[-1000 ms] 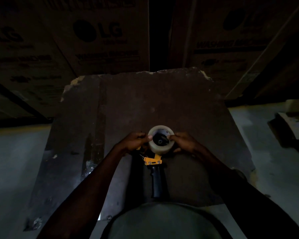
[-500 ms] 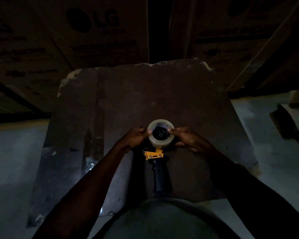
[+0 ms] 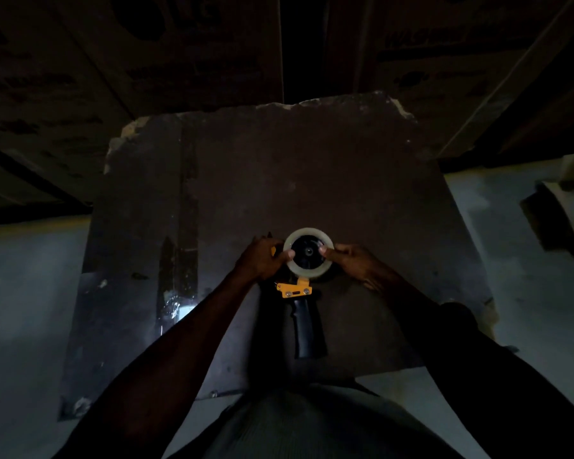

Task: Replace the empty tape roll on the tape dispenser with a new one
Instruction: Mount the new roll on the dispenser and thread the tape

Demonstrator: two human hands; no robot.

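A hand-held tape dispenser point(image 3: 304, 323) with a black grip and a yellow metal frame lies on a dark worn board point(image 3: 312, 167), grip pointing toward me. A pale clear tape roll point(image 3: 309, 274) sits around the dispenser's black hub. My left hand point(image 3: 262, 258) holds the roll's left side, thumb pressed on its rim. My right hand point(image 3: 355, 263) holds the right side, thumb on the rim as well. The dispenser's front end is hidden under the roll and my left hand.
The board rests on a pale floor point(image 3: 30, 293). Large printed cardboard boxes point(image 3: 146, 61) stand close behind the board. A piece of cardboard debris point(image 3: 560, 210) lies on the floor at the right. The scene is very dim.
Both hands stay on the tape roll over the hub. The roll now sits flatter and lower around the hub, and my right hand has shifted slightly on its rim.
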